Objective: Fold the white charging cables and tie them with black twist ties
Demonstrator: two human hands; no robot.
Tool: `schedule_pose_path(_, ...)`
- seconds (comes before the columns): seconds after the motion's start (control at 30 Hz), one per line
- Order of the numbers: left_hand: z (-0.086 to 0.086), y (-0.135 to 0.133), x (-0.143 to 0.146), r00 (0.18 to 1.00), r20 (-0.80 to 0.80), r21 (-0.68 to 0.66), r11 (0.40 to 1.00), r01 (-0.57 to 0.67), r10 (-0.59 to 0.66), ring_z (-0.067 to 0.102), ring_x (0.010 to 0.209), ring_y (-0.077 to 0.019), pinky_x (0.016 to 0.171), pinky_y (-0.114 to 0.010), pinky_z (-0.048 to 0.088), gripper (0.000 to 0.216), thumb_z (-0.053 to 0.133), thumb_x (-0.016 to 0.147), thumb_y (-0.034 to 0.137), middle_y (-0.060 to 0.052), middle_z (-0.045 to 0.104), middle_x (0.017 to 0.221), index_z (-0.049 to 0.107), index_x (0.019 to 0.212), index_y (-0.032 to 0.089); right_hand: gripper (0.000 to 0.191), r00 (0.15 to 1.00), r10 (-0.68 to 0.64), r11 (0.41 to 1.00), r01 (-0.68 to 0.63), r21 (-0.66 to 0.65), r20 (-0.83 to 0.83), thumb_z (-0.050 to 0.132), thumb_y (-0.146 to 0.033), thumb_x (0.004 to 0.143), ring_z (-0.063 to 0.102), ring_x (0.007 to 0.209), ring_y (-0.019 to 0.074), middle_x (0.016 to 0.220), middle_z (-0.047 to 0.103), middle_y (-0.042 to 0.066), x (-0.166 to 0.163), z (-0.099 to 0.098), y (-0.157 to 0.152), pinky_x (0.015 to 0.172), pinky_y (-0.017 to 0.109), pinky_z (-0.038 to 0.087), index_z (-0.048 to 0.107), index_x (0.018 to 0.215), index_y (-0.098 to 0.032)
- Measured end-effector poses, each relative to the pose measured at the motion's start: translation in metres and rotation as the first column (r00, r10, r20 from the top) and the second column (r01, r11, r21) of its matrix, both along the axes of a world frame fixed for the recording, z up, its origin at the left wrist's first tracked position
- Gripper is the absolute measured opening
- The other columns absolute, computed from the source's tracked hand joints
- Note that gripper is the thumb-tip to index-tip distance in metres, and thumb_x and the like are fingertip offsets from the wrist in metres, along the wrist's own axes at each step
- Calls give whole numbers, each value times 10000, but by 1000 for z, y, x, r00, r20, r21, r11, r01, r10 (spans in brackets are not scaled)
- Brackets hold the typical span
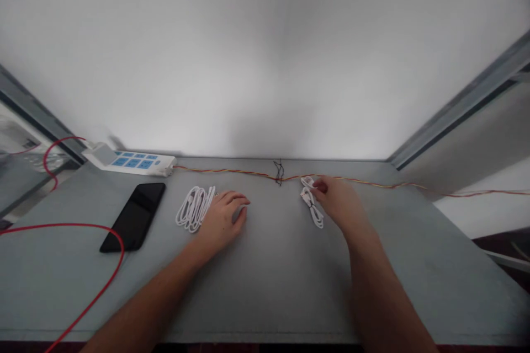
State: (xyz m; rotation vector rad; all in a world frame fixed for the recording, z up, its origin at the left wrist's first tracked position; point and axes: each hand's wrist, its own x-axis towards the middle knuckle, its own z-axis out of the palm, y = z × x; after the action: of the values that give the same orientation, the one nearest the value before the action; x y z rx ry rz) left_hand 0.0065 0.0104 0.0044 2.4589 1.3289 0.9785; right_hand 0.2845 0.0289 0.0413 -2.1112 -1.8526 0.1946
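My left hand rests flat on the grey table, fingers spread, holding nothing. Just left of it lies a coiled white cable, touching or almost touching the hand. My right hand reaches to the far middle of the table, its fingers pinched on the top end of a second bundled white cable that lies on the table beneath it.
A black phone lies face up at the left. A white and blue power strip sits at the back left. A red cable loops over the left side. A twisted orange wire runs along the back edge by the white wall.
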Motion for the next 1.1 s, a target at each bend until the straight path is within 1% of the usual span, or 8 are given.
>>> schedule_pose_path(0.17, 0, -3, 5, 998, 33, -92, 994, 60, -57, 588, 966, -222, 907, -413, 444, 224, 486, 840, 166, -76, 677, 975, 666, 965, 209, 281, 998, 64, 995, -64, -73, -7, 589, -475, 772, 606, 696, 210, 791, 672, 59, -2, -3, -5, 547, 280, 348, 647, 803, -201)
schedule_pose_path(0.33, 0, -3, 4, 995, 72, -159, 984, 81, -70, 598, 936, -228, 898, -421, 435, 219, 496, 829, 168, -76, 688, 940, 677, 943, 215, 149, 978, 203, 954, -189, -232, 39, 642, -190, 717, 581, 615, 171, 719, 673, 20, -4, -9, -5, 524, 263, 302, 689, 846, -248)
schedule_pose_path(0.53, 0, -6, 8, 979, 200, -275, 957, 91, -35, 625, 897, -225, 864, -387, 447, 194, 542, 824, 240, -72, 708, 925, 700, 935, 220, 169, 958, 269, 962, -273, -31, -101, 566, -242, 806, 605, 668, 185, 720, 691, 42, -13, -5, -2, 583, 280, 373, 715, 728, -221)
schedule_pose_path(0.6, 1, -7, 12, 941, 338, -431, 892, 136, 20, 649, 820, -213, 761, -346, 479, 223, 568, 824, 319, -79, 719, 925, 701, 970, 215, 158, 879, 365, 929, -364, 63, -306, 572, -276, 815, 609, 677, 169, 759, 698, 28, -24, -3, -5, 614, 274, 412, 723, 804, -228)
schedule_pose_path(0.7, 1, -6, 16, 801, 574, -672, 658, 341, 171, 668, 760, -209, 584, -275, 465, 371, 575, 812, 468, -117, 722, 939, 697, 1002, 173, 181, 681, 458, 873, -465, 146, -571, 586, -333, 819, 583, 621, 142, 734, 675, 16, -45, -2, -12, 584, 258, 438, 717, 859, -215)
schedule_pose_path(0.8, 3, -4, 15, 678, 680, -712, 473, 518, 280, 661, 799, -193, 595, -235, 437, 402, 622, 786, 475, -130, 715, 936, 705, 996, 142, 171, 531, 541, 795, -576, 190, -653, 588, -301, 819, 576, 630, 128, 728, 658, 16, -62, -3, -18, 582, 244, 439, 726, 856, -207)
schedule_pose_path(0.9, 4, -3, 11, 629, 715, -691, 449, 567, 306, 631, 803, -157, 653, -225, 420, 332, 703, 748, 369, -98, 708, 939, 711, 1007, 162, 192, 480, 538, 778, -600, 187, -693, 558, -283, 837, 568, 619, 120, 735, 656, 17, -70, -8, -20, 566, 239, 432, 730, 884, -213)
schedule_pose_path(1.1, 6, -4, 9, 496, 787, -617, 429, 660, 368, 585, 740, -115, 647, -216, 395, 265, 740, 727, 290, -55, 677, 849, 718, 953, 153, 176, 444, 374, 873, -466, 147, -814, 642, -347, 761, 565, 548, 128, 621, 642, 7, -74, -23, -16, 520, 250, 445, 713, 824, -199)
